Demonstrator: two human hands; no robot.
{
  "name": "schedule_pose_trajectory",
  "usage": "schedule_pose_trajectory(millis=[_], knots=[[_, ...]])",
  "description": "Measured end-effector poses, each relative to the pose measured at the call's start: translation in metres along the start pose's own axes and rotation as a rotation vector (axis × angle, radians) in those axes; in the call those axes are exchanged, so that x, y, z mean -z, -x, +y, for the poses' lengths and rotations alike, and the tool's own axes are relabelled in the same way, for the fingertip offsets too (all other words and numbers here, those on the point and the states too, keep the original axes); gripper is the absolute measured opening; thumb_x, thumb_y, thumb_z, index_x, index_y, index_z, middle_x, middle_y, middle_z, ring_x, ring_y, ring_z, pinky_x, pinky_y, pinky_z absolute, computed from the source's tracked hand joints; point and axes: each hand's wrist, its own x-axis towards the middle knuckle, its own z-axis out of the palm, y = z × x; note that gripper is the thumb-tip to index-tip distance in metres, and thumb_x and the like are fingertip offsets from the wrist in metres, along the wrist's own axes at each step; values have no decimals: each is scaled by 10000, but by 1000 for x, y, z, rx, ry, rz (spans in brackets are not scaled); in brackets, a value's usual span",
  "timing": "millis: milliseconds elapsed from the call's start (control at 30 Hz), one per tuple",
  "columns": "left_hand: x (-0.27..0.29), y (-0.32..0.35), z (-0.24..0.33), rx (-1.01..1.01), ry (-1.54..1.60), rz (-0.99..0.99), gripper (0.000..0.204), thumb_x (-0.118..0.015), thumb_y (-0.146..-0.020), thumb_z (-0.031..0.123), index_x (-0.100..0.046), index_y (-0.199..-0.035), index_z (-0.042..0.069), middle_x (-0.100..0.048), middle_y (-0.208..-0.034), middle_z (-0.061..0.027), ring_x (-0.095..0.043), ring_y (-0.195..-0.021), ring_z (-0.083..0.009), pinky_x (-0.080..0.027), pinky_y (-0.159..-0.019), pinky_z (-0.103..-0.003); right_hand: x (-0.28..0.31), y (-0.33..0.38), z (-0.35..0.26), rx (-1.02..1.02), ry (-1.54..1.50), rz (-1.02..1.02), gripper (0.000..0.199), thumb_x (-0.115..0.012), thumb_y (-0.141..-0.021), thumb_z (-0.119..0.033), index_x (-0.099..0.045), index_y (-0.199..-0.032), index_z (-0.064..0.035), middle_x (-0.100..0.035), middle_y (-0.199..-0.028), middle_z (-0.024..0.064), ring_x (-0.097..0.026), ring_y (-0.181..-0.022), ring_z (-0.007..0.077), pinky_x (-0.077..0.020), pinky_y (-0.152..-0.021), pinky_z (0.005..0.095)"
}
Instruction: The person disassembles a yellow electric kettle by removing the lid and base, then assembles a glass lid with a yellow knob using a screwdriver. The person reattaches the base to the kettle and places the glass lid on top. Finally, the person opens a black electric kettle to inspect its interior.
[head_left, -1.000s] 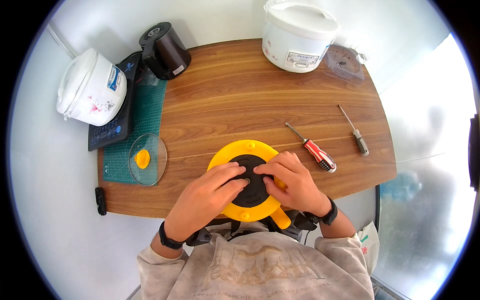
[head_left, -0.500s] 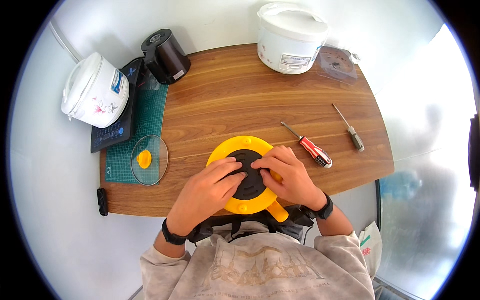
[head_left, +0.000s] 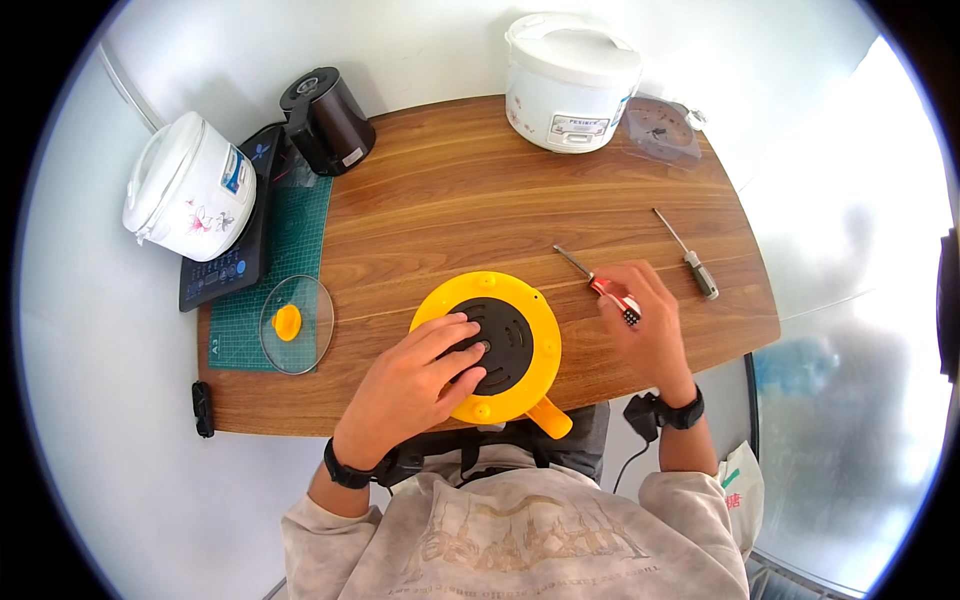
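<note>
A yellow pot (head_left: 545,345) with a black slotted base plate (head_left: 515,340) lies bottom up at the table's near edge. Its yellow handle (head_left: 549,418) points toward me, to the right. My left hand (head_left: 410,375) rests on the pot's left side, fingers spread over the black plate near its centre. To the right, my right hand (head_left: 648,315) has its fingers and thumb curled round the red, white and black grip of a screwdriver (head_left: 603,287). The shank lies along the table and points away to the left. A second screwdriver (head_left: 700,275) with a grey grip lies farther right.
On the left, a glass lid (head_left: 310,345) with a yellow knob lies partly on a green cutting mat (head_left: 235,335). A rice cooker (head_left: 205,220) stands on a black cooktop (head_left: 222,268), near a dark kettle (head_left: 345,130). Another rice cooker (head_left: 560,95) and a clear tray (head_left: 670,145) sit at the back.
My right hand has left the pot's black plate and moved right to the red screwdriver, curling round its grip. My left hand stays on the pot.
</note>
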Motion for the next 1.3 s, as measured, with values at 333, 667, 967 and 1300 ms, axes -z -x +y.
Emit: schedule_pose_trajectory(millis=[333, 667, 967, 1300], knots=[[-8, 4, -3, -37, -32, 50, 204, -711, -908, 142, -742, -1079, 35, -673, -1240, -111, -613, -1216, -277, -537, -988, -372, 58, 31, 100, -227, 531, 284, 354, -645, -900, -77, -591, -1248, -41, -611, -1162, 157, -622, -1037, 343, -503, -890, 415], [-9, 5, -3, -34, -17, 81, 188, -696, -917, 148, -745, -1055, 31, -674, -1242, -111, -588, -1240, -280, -507, -1025, -376, 89, 29, 155, -547, 835, 171, 383, -625, -953, -315, -591, -1248, -73, -634, -1212, 194, -616, -1107, 418, -506, -876, 517], [-12, 10, -5, -34, -15, 117, 194, -680, -931, 170, -772, -1046, 44, -704, -1217, -88, -573, -1263, -280, -460, -1083, -418, 94, 13, 92, -417, 495, 449, 277, -647, -969, -211, -591, -1182, -43, -697, -912, 160, -706, -866, 310, -549, -770, 388], [-13, 11, -11, 13, 68, 109, 200, -685, -925, 147, -776, -1082, 64, -714, -1246, -78, -580, -1293, -280, -387, -1158, -496, 75, 23, -69, 150, -369, 256, 261, -611, -1008, -113, -565, -1242, -7, -634, -1196, 150, -663, -1040, 247, -573, -774, 311]])
